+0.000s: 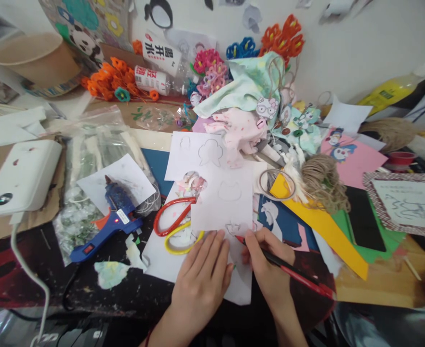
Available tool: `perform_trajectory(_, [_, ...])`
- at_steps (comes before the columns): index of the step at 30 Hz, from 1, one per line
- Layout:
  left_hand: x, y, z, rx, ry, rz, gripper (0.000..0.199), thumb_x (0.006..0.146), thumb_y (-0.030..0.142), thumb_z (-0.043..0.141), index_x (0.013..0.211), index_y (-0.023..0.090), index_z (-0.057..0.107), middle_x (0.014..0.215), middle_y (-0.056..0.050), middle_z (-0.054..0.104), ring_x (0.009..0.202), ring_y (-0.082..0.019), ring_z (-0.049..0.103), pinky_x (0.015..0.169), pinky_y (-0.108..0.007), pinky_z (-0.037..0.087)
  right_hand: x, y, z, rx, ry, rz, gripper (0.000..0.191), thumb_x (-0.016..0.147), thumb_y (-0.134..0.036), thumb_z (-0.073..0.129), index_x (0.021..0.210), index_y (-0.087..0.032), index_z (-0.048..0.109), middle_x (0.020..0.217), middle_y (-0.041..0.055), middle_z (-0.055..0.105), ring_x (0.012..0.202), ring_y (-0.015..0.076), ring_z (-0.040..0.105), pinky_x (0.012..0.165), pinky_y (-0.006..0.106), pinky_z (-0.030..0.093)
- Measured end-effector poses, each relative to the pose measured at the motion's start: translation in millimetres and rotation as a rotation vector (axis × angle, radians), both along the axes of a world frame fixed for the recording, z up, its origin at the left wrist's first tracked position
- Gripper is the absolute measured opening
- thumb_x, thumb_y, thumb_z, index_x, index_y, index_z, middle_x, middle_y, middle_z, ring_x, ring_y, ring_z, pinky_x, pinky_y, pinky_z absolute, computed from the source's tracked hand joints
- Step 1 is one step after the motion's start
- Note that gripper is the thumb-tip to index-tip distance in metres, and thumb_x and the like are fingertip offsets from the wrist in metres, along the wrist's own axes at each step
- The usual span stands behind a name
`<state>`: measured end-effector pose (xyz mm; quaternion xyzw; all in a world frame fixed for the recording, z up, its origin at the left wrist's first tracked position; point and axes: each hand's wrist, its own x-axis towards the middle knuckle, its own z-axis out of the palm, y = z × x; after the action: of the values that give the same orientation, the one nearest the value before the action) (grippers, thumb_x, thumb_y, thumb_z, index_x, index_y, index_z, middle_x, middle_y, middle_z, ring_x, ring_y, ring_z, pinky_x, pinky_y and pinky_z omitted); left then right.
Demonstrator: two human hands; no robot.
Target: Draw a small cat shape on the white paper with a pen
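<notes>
My left hand (205, 267) lies flat, fingers stretched out, on the lower edge of a white paper sheet (212, 212). In my right hand (270, 265) a black and red pen (299, 273) is gripped, its red tip resting at the sheet's lower edge. Faint pencil-like outlines show on this sheet, and a second white sheet (183, 166) above it carries a cloud-like outline. Left of my left hand, scissors with a red handle (162, 222) and a yellow handle (176, 246) are partly covered by the paper.
A blue glue gun (120, 207) with a lit red light lies at left, beside a white device (20, 173) with a cable. Fabric pieces (241, 127), a twine bundle (323, 180), a tape roll (276, 184), yellow card (321, 229) and a black phone (365, 219) crowd the right.
</notes>
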<state>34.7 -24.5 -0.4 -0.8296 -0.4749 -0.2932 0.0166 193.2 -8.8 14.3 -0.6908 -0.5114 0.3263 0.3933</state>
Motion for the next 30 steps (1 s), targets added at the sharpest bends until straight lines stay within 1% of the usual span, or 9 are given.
perform_trajectory(3, [-0.3,0.2,1.0,0.002,0.005,0.000,0.030,0.099,0.016,0.052,0.122,0.006,0.069,0.131,-0.012,0.069,0.124,-0.024,0.064,0.111,-0.038,0.040,-0.1,-0.1,1.0,0.007,-0.016,0.017,0.038,0.097,-0.034,0.060,0.062,-0.021,0.054,0.051,-0.0046,0.058,0.045,0.0111,0.053,0.050,0.024,0.042])
perform_trajectory(7, [-0.6,-0.1,2.5,0.004,0.019,-0.002,0.031,0.100,0.017,0.051,0.122,0.007,0.069,0.132,-0.012,0.069,0.123,-0.024,0.064,0.110,-0.038,0.041,0.2,0.6,0.9,0.012,-0.026,0.022,0.038,0.097,-0.034,0.060,0.062,-0.021,0.055,0.052,-0.0044,0.059,0.046,0.0114,0.055,0.051,0.024,0.044])
perform_trajectory(13, [0.1,-0.4,0.9,0.005,0.023,0.008,0.032,0.100,0.017,0.050,0.124,0.007,0.068,0.132,-0.011,0.069,0.123,-0.024,0.064,0.110,-0.038,0.042,-0.1,1.4,-2.2,0.024,-0.076,0.037,0.040,0.097,-0.035,0.060,0.060,-0.021,0.054,0.050,-0.0046,0.057,0.044,0.0109,0.053,0.050,0.025,0.042])
perform_trajectory(19, [-0.3,0.5,2.3,0.009,0.019,-0.001,0.031,0.099,0.016,0.051,0.123,0.007,0.068,0.132,-0.012,0.069,0.124,-0.024,0.064,0.110,-0.038,0.042,-0.9,0.3,0.1,0.015,-0.023,0.003,0.038,0.097,-0.035,0.060,0.062,-0.022,0.054,0.051,-0.0038,0.060,0.045,0.0125,0.056,0.051,0.026,0.044])
perform_trajectory(25, [-0.1,-0.2,1.7,0.012,0.018,0.004,0.031,0.099,0.016,0.051,0.123,0.007,0.068,0.131,-0.012,0.069,0.124,-0.024,0.064,0.110,-0.038,0.043,-0.4,1.4,-0.6,0.022,-0.038,0.020,0.039,0.097,-0.035,0.060,0.061,-0.022,0.055,0.051,-0.0040,0.059,0.045,0.0118,0.055,0.050,0.025,0.043])
perform_trajectory(30, [-0.5,-0.6,1.1,0.010,0.019,-0.002,0.031,0.099,0.016,0.052,0.123,0.007,0.068,0.132,-0.012,0.069,0.124,-0.025,0.064,0.111,-0.039,0.042,-0.6,0.4,0.2,0.008,-0.014,-0.009,0.037,0.097,-0.036,0.060,0.063,-0.022,0.054,0.052,-0.0035,0.061,0.045,0.0125,0.056,0.050,0.025,0.045])
